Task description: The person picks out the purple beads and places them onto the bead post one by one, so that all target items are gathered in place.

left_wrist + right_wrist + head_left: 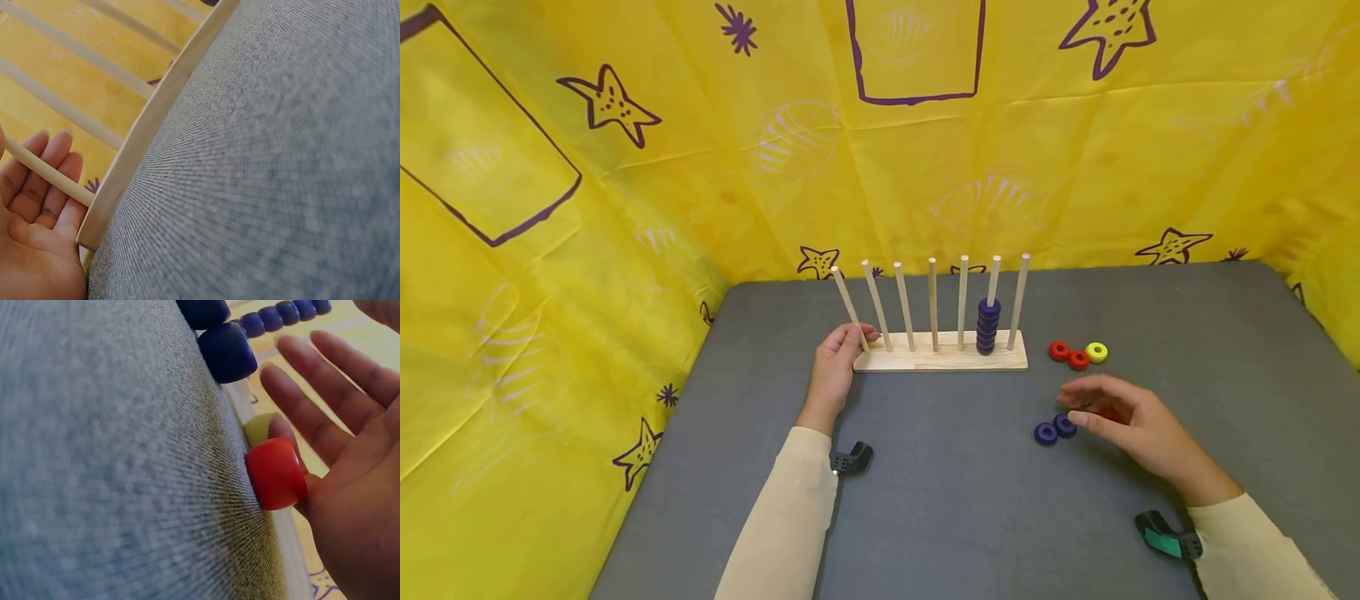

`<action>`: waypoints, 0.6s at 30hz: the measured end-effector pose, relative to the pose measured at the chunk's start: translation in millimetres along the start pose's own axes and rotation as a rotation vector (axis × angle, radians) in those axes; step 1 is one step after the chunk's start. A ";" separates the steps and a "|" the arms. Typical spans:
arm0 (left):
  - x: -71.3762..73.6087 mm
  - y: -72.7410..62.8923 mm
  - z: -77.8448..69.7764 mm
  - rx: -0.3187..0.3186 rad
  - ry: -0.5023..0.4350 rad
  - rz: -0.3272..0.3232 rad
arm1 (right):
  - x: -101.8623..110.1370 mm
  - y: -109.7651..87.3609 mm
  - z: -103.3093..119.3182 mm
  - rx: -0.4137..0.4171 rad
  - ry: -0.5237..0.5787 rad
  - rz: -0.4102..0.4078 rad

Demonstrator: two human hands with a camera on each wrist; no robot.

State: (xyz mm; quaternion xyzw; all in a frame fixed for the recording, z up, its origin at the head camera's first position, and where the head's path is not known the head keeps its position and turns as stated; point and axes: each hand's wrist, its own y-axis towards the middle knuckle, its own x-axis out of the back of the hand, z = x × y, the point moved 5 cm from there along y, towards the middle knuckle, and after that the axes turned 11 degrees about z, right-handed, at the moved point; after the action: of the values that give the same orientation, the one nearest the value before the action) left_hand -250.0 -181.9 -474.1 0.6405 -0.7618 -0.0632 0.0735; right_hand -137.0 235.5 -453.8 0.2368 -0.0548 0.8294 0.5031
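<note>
Two blue rings lie on the tabletop just left of the right hand, which is loosely spread, empty and nearer than the left hand, whose loose, straight fingers are behind the wooden rack's left stick.

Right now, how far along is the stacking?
Done: blue rings stacked on one peg. In hand: nothing looks lifted; the right hand is beside a red ring. Left, probably: that ring, two loose blue rings, two more red rings, one yellow ring; six pegs stand bare.

Cream sleeves, black wrist brackets, one green patch
</note>
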 end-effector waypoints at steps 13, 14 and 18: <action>-0.3 0.3 -0.8 0.011 0.012 -0.002 | -6.2 1.8 -1.0 0.061 -0.027 0.052; -0.2 0.6 -0.3 0.011 0.014 0.000 | -6.4 1.9 -0.5 0.065 -0.030 0.056; -0.7 0.3 -0.6 0.011 0.018 0.002 | -7.2 2.1 -0.4 0.051 -0.081 0.064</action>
State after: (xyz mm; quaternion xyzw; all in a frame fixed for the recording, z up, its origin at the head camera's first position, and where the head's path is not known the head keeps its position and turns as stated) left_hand -250.1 -181.2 -473.5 0.6407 -0.7621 -0.0533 0.0767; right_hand -136.3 228.8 -457.1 0.2810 -0.0615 0.8358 0.4676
